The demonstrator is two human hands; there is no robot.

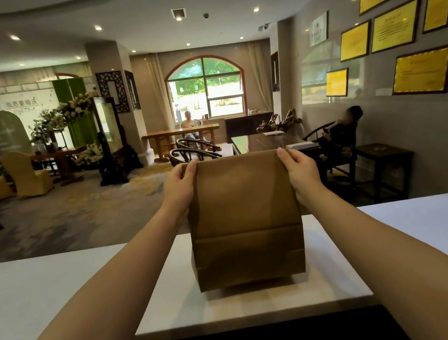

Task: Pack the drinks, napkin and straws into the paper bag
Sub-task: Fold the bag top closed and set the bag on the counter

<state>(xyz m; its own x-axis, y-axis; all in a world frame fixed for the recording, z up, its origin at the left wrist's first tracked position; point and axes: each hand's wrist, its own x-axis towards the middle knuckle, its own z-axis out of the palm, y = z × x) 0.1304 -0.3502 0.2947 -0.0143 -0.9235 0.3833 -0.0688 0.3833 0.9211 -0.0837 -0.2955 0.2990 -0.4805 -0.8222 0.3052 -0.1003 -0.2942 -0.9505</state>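
A brown paper bag (244,219) stands upright on the white counter (59,292), in the middle of the view. Its top edge looks folded flat and closed. My left hand (179,187) grips the bag's upper left corner. My right hand (301,170) grips the upper right corner. Both arms reach straight forward over the counter. No drinks, napkin or straws show anywhere; whatever is inside the bag is hidden.
The counter's far edge runs just behind the bag, with a carpeted hall beyond. A dark wooden table (268,140), chairs and a seated person (342,132) are behind on the right. Another person (188,122) sits at a far table.
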